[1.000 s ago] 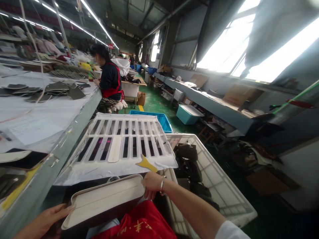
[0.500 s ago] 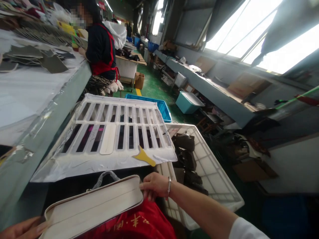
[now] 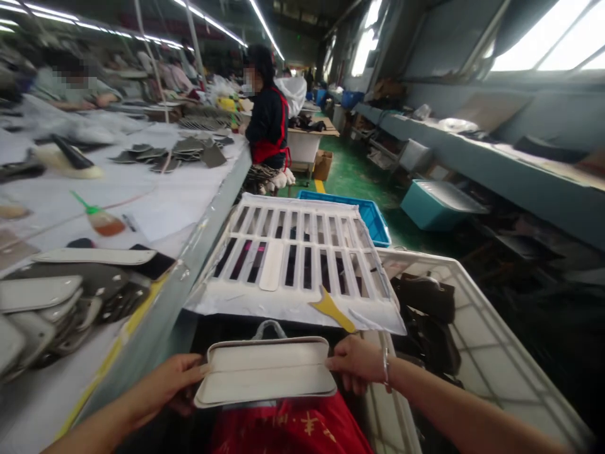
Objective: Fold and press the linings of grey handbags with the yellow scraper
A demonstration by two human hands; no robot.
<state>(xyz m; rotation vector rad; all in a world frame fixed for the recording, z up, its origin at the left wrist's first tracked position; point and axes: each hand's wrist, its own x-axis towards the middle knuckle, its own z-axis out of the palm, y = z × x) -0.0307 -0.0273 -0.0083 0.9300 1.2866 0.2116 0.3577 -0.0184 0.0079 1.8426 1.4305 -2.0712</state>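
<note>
A cream handbag, its long flat side with a lengthwise seam facing up, is held level between my hands. A plastic-wrapped handle sticks up behind it. My left hand pinches its left end, thumb on top. At the right end my right hand, a bracelet on its wrist, grips the edge with curled fingers. Below the bag lies red cloth with gold lettering. Just beyond stands a white slatted rack with a cream strip and a yellow forked tool on it.
On the right, a white crate holds dark bags. The left table carries cream and grey pieces and a green-nozzled bottle. A person in a red apron stands ahead, near a blue bin.
My view has swung left and up, bringing more of the left table into sight. The handbag has gone from slanted to level, with both hands still on its ends.
</note>
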